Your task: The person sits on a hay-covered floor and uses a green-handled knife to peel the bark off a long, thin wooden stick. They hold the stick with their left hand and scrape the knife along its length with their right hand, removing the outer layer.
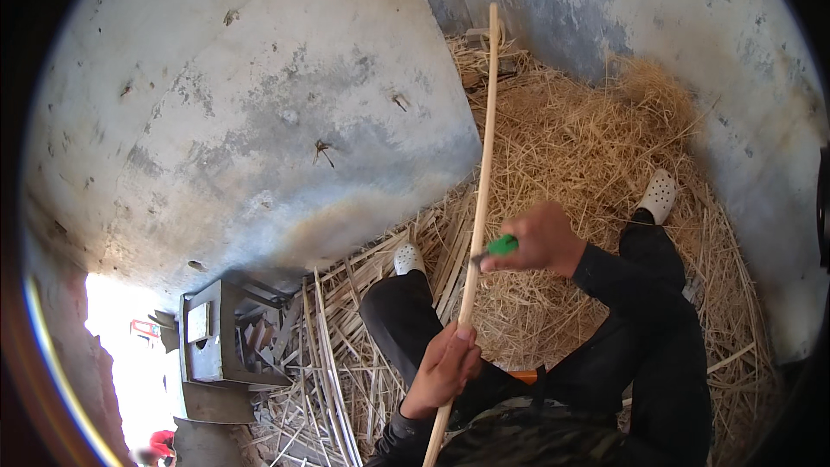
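Observation:
A long pale strip of wood or bamboo (pixel 485 164) runs from my lap up toward the far wall, slightly bowed. My left hand (pixel 444 368) is closed around its lower part, with the thumb lying along the top. Above it, my right hand (pixel 538 240) grips a green-handled knife (pixel 501 246), its short dark blade touching the strip. Part of the handle is hidden inside my fingers, and the blade's exact shape is too small to tell. The strip's near end passes below my left hand to the lower edge of the view.
Thin shavings (pixel 596 147) cover the floor ahead and between my legs. Split strips (pixel 328 372) lie piled at the left, near a worn grey box-like stand (pixel 226 329). Stained walls (pixel 285 95) rise ahead and on both sides. My white perforated clogs (pixel 659 196) rest among the shavings.

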Tool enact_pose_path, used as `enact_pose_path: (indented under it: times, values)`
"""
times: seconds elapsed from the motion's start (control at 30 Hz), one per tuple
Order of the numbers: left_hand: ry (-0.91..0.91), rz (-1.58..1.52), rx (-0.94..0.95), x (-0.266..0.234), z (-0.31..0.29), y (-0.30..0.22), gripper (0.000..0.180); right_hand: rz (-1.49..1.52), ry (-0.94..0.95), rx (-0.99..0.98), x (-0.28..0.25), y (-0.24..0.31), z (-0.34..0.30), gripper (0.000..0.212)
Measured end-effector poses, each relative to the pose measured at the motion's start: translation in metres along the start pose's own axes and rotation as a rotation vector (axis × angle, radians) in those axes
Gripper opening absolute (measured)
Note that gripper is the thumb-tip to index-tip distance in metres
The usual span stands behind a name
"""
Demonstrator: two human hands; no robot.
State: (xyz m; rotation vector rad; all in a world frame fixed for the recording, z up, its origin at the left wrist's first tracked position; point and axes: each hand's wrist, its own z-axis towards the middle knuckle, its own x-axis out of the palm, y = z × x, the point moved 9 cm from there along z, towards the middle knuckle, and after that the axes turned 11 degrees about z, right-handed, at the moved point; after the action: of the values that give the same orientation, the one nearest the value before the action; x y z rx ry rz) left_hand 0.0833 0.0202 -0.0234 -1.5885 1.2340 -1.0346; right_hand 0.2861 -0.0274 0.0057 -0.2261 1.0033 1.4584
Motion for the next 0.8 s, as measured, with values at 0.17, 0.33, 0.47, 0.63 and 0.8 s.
enact_pose_path:
  times: [0.17, 0.33, 0.47, 0.63, 0.8]
  values:
    - [0.027, -0.055, -0.015, -0.002, -0.005, -0.004, 0.03, 0.067, 0.105, 0.205, -0.004, -0.029, 0.012, 0.077]
    - [0.047, -0.069, -0.043, 0.0, -0.006, 0.0, 0.03, 0.052, -0.064, -0.074, -0.004, 0.008, 0.001, 0.08]
    - [0.083, -0.107, -0.029, 0.005, -0.005, 0.006, 0.03, -0.042, -0.026, -0.025, -0.013, -0.038, 0.018, 0.078]
    - [0.069, -0.133, -0.022, 0.005, -0.006, 0.004, 0.029, -0.135, -0.036, 0.019, -0.02, -0.075, 0.034, 0.077]
    - [0.062, -0.165, -0.026, 0.008, -0.004, -0.002, 0.028, -0.169, -0.096, -0.057, -0.023, -0.076, 0.04, 0.076]
